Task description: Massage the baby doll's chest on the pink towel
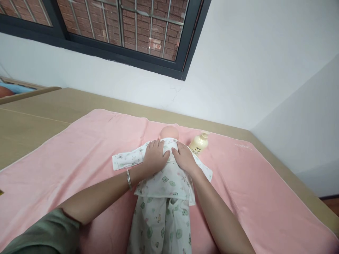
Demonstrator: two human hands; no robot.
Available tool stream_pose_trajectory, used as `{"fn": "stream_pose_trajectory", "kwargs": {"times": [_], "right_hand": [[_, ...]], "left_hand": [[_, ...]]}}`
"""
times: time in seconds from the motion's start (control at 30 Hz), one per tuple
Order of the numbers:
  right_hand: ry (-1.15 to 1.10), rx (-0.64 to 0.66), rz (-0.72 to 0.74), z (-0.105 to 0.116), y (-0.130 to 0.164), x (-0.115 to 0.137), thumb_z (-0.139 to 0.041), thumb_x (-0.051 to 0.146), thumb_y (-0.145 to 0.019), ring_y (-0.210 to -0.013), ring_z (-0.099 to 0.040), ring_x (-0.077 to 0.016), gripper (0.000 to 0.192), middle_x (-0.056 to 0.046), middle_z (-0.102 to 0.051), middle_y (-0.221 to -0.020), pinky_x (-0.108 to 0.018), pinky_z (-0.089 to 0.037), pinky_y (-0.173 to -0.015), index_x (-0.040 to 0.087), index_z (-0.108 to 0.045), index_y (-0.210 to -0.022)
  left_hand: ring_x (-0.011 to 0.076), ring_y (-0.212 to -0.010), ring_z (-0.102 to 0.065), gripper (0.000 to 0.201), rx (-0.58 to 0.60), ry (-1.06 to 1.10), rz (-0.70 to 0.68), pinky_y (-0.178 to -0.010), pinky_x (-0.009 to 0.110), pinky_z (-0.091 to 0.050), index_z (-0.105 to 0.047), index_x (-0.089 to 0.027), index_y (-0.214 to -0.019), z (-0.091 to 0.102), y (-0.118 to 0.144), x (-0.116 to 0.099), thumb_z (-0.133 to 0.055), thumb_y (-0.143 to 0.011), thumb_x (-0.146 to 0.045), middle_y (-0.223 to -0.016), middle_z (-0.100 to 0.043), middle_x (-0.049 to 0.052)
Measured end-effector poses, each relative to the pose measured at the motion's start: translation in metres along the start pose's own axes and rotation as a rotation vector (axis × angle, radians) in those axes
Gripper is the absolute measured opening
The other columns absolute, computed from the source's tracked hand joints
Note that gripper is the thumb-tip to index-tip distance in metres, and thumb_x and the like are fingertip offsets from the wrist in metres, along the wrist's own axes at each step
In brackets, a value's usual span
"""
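Note:
A baby doll (169, 133) lies on a pink towel (79, 155), head toward the wall, dressed in a white printed top (169, 181) and matching trousers (161, 225). My left hand (155, 157) lies flat on the doll's upper chest and left shoulder, with a silver bangle on its wrist. Pressed flat on the right side of the chest is my right hand (184, 157). Both palms rest on the fabric near the collar, fingers together, holding nothing. The doll's sleeves spread out to both sides.
A cream pump bottle (199, 143) lies on the towel just right of the doll's head. The towel covers a wooden table (31, 116) against a white wall. A dark-framed window (127, 31) is above. A cot edge (16, 90) shows far left.

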State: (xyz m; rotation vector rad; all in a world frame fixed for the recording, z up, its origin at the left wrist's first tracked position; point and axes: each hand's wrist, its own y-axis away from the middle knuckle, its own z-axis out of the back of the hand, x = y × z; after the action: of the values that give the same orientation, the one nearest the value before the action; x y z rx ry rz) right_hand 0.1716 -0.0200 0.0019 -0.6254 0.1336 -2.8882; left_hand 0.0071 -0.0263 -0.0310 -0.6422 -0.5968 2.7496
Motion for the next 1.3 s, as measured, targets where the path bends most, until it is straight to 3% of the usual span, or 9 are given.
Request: {"fn": "stream_pose_trajectory", "kwargs": {"times": [0.8,1.07,1.3], "right_hand": [[0.032,-0.017,0.018,0.0018,0.0003,0.003,-0.038,0.038,-0.105,-0.117,-0.063,-0.0273,0.041,-0.015,-0.073,-0.122,-0.034,-0.042,-0.1,0.014,-0.068,-0.119],[0.048,-0.019,-0.002,-0.0002,0.0008,0.0041,-0.037,0.039,-0.106,-0.128,-0.059,-0.0292,0.048,-0.018,-0.068,-0.134,-0.038,-0.038,-0.109,0.01,-0.062,-0.134],[0.054,-0.028,0.0,-0.0013,0.0007,0.0035,-0.038,0.04,-0.106,-0.131,-0.058,-0.0308,0.049,-0.02,-0.067,-0.137,-0.039,-0.037,-0.111,0.008,-0.063,-0.133]], "left_hand": [[0.0343,-0.117,-0.061,0.037,0.014,0.011,0.023,-0.105,0.049,-0.045,-0.06,-0.014,-0.126,0.0007,-0.002,-0.0007,-0.048,-0.096,-0.032,-0.125,-0.068,0.017],[0.0325,-0.12,-0.061,0.041,0.002,0.011,0.021,-0.106,0.047,-0.046,-0.059,-0.013,-0.131,0.0008,-0.001,-0.0003,-0.046,-0.097,-0.032,-0.127,-0.068,0.016],[0.0324,-0.12,-0.061,0.041,-0.013,0.005,0.018,-0.106,0.048,-0.046,-0.059,-0.013,-0.131,-0.001,-0.0015,-0.0003,-0.048,-0.096,-0.032,-0.127,-0.068,0.017]]}}
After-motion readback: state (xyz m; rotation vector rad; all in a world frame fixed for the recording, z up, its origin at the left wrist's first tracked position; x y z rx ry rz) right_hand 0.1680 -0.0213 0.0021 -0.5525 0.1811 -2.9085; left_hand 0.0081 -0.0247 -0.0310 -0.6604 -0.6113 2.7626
